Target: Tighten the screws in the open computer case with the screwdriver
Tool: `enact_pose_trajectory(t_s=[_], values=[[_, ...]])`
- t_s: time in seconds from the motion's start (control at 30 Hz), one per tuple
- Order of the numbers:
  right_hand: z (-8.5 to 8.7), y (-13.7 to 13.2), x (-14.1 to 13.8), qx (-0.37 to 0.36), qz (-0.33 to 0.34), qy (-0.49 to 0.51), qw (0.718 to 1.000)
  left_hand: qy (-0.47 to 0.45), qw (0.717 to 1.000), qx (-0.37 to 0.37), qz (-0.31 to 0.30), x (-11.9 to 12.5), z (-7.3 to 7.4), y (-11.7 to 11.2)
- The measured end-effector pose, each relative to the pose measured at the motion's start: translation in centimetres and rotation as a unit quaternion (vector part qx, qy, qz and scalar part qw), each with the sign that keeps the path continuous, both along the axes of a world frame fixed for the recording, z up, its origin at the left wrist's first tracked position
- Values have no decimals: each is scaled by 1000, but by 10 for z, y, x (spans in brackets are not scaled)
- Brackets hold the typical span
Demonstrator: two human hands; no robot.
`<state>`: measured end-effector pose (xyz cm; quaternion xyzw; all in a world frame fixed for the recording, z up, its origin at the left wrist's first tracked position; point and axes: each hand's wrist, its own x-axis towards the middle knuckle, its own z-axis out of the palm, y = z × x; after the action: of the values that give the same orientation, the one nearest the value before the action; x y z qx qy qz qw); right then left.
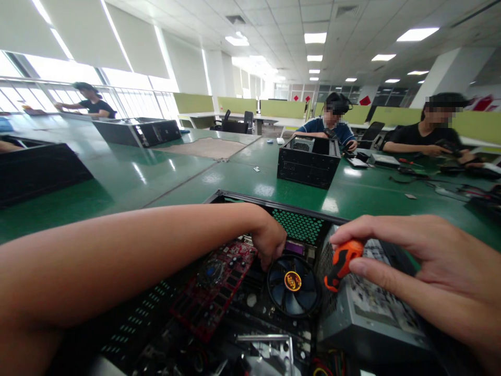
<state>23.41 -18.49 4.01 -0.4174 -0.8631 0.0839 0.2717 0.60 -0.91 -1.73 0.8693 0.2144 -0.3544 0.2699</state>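
My right hand [426, 266] grips a screwdriver [344, 263] by its orange and black handle, between thumb and fingers, above the metal power supply [376, 308]. The shaft is out of sight. My left hand [270, 239] reaches down into an open black computer case [274, 202], its fingers curled together between the red graphics card [223, 282] and the round black cooling fan [293, 284]. Whatever those fingertips hold or touch is hidden. A purple connector [294, 247] shows just behind the fan. Cables and a silver bracket [270, 347] lie nearer to me.
Across the green table [188, 183] stand another black case [309, 159], one farther left [136, 130] and one at the left edge [39, 167]. Co-workers sit beyond. Cables [438, 183] and loose parts lie at the right; a brown mat [207, 149] is mid-table.
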Motion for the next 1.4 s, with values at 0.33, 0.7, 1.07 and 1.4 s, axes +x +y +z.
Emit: enact_pose_trajectory(t_s=[0.33,0.7,1.07,1.4], values=[[3,0,-13,-37,-13,25,999,26,1000,6,10,4,4,-5],[-3,-5,-9,-34,-13,7,999,20,999,3,24,1,-2,-2],[-8,-7,-16,3,-10,15,1000,19,999,-5,32,0,-1,-1],[-14,-17,-25,28,4,25,999,6,1000,14,8,0,-8,4]])
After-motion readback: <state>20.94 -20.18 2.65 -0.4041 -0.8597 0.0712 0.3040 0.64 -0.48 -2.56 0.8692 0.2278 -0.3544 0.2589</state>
